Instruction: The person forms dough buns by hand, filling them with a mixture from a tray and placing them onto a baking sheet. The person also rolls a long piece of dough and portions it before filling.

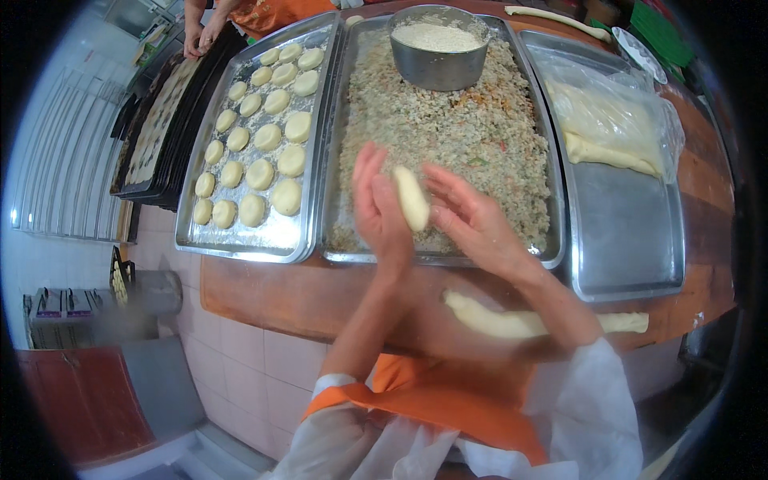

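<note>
Above the front part of the middle tray, a flattened, pale piece of dough is tilted on edge between my hands. My left hand holds it against the thumb side, fingers pointing up and away. To the right, my right hand has its fingers curved and apart, with the thumb tip at the edge of the dough; whether it presses there I cannot tell. Below them, a crumbly filling with green and red bits covers the middle tray. A long dough roll lies on the table, partly under my right forearm.
Round dough pieces sit in rows on the floured left tray. A metal bowl of pale crumbs stands on the filling. The right tray holds plastic-covered dough. Another person's hands are near dark stacked trays.
</note>
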`<action>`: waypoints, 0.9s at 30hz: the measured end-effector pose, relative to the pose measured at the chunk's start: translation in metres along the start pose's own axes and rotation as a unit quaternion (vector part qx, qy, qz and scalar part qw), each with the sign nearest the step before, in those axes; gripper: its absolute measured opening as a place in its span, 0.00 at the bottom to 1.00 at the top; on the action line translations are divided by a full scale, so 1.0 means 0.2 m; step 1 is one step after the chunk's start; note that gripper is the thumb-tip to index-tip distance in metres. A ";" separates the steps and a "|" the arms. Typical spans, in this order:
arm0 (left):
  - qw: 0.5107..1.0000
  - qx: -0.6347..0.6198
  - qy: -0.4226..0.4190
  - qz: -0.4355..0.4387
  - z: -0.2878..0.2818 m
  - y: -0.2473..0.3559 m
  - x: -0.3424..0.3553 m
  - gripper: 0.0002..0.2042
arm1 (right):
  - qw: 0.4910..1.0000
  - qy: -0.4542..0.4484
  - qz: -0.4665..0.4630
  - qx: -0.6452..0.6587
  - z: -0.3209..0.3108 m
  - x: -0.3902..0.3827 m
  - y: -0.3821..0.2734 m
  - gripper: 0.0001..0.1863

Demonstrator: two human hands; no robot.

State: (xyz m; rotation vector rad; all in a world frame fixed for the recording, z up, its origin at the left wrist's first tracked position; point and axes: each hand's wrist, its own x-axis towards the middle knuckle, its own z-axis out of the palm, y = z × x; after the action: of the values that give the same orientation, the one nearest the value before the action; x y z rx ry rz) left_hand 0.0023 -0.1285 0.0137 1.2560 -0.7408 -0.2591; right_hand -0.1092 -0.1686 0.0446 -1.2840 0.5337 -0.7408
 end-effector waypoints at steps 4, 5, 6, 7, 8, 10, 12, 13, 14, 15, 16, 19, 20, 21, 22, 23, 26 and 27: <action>0.999 -0.041 -0.005 -0.013 0.01 -0.07 -0.02 0.17 | 0.964 -0.039 -0.125 -0.232 -0.04 0.00 0.00 0.19; 0.997 -0.072 -0.015 -0.035 0.01 -0.07 -0.04 0.17 | 0.947 -0.034 -0.165 -0.275 -0.04 0.00 0.01 0.18; 0.988 -0.134 -0.024 -0.070 0.04 -0.04 -0.06 0.17 | 0.926 -0.026 -0.203 -0.317 -0.05 0.00 0.02 0.18; 0.975 -0.195 -0.030 -0.104 0.07 0.01 -0.07 0.17 | 0.923 -0.027 -0.205 -0.324 -0.05 -0.01 0.02 0.17; 0.970 -0.185 0.021 -0.158 0.10 0.06 -0.06 0.17 | 0.920 -0.028 -0.206 -0.332 -0.06 -0.01 0.02 0.17; 0.967 -0.138 0.082 -0.199 0.13 0.15 -0.03 0.16 | 0.924 -0.024 -0.202 -0.323 -0.05 -0.02 0.02 0.16; 0.991 -0.046 0.057 -0.116 0.07 0.08 -0.04 0.14 | 0.937 -0.013 -0.192 -0.293 -0.02 -0.03 0.00 0.16; 0.992 -0.063 0.042 -0.102 0.07 0.07 -0.05 0.13 | 0.917 -0.004 -0.229 -0.326 -0.02 -0.04 0.01 0.16; 0.992 -0.080 0.028 -0.090 0.06 0.06 -0.06 0.12 | 0.895 0.006 -0.266 -0.357 -0.02 -0.05 0.04 0.16; 0.976 -0.168 0.035 -0.136 0.07 0.09 -0.07 0.11 | 0.870 0.017 -0.303 -0.388 -0.02 -0.05 0.07 0.15; 0.949 -0.255 0.041 -0.180 0.07 0.11 -0.09 0.11 | 0.866 0.019 -0.316 -0.386 -0.01 -0.06 0.08 0.15; 0.943 -0.247 0.050 -0.216 0.05 0.12 -0.12 0.11 | 0.865 0.017 -0.331 -0.377 0.00 -0.04 0.09 0.14; 0.959 -0.218 0.046 -0.175 0.05 0.09 -0.12 0.14 | 0.871 0.010 -0.320 -0.372 -0.01 -0.03 0.08 0.14; 0.972 -0.188 0.041 -0.132 0.06 0.05 -0.12 0.16 | 0.877 0.003 -0.310 -0.367 -0.03 -0.02 0.07 0.13; 0.986 -0.138 0.034 -0.088 0.05 0.03 -0.13 0.17 | 0.933 -0.003 -0.222 -0.284 -0.04 -0.02 0.05 0.13; 0.995 -0.087 0.030 -0.043 0.05 0.01 -0.13 0.18 | 0.972 -0.009 -0.130 -0.197 -0.04 -0.02 0.03 0.13; 0.988 0.125 -0.002 0.087 0.02 0.13 -0.12 0.17 | 0.985 -0.029 -0.047 -0.165 -0.03 -0.05 -0.08 0.13; 0.972 0.195 -0.011 0.131 0.00 0.16 -0.11 0.17 | 0.974 -0.024 -0.081 -0.208 0.00 -0.06 -0.09 0.13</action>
State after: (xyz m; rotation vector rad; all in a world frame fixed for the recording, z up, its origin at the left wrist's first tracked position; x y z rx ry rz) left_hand -0.0218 -0.1062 0.0351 1.5072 -0.9994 0.0963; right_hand -0.1203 -0.1623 0.0614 -1.7475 0.5682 -0.7553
